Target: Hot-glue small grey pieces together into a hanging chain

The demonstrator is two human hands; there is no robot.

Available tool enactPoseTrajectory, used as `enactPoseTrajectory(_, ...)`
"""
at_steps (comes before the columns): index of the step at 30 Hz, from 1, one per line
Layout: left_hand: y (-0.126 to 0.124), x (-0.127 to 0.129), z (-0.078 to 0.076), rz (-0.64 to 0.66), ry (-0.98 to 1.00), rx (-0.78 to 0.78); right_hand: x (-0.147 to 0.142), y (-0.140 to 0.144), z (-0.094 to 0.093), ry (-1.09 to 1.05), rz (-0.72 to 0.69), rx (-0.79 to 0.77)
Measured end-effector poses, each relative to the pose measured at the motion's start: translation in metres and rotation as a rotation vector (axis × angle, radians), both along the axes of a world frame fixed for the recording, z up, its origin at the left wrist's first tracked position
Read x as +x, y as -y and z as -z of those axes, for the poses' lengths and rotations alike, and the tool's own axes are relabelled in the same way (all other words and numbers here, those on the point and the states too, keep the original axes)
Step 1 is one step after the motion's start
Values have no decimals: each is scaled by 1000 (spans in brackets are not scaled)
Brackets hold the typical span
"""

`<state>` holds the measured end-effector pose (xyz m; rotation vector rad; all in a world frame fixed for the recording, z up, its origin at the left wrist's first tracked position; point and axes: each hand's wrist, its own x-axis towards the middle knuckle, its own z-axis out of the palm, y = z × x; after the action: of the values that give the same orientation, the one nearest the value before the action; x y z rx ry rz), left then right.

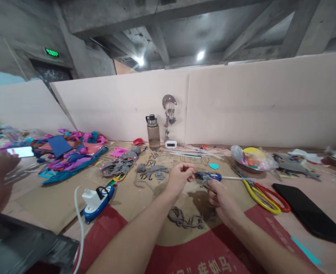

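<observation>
A grey translucent water bottle with a black cap (153, 132) stands upright against the pale partition board (242, 106), a small white digital clock (170, 144) just beside it. Yellow-handled and red-handled scissors (263, 195) lie near a flat black slab (307, 213). A white-and-blue power adapter (96, 200) rests on brown cardboard (56, 198).

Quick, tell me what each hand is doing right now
Left hand: closed, pinching a small grey piece; what it is cannot be told.
Right hand: closed on the blue glue gun.
</observation>
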<state>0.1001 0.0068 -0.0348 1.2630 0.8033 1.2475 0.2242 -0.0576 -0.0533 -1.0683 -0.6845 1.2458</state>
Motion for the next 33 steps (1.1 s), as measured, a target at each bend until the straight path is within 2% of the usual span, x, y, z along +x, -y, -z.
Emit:
enactPoseTrajectory(9,12,1,-5,99,-74,-39,1,1,-10,23,-11,6)
enactPoseTrajectory(16,13,-2,-6,242,22,-86,0,3,-14,57,-4,13)
enactPoseTrajectory(21,8,-4,-1,193,-89,-94,0,3,-14,71,-13,34)
enactPoseTrajectory(23,8,-4,0,206,-142,-112,2,1,-13,112,-16,46)
enactPoseTrajectory(27,11,-2,-2,332,-118,-119,6,-4,-9,259,26,98)
enactPoseTrajectory(33,12,-2,-3,352,-226,-54,13,-15,-2,408,2,186)
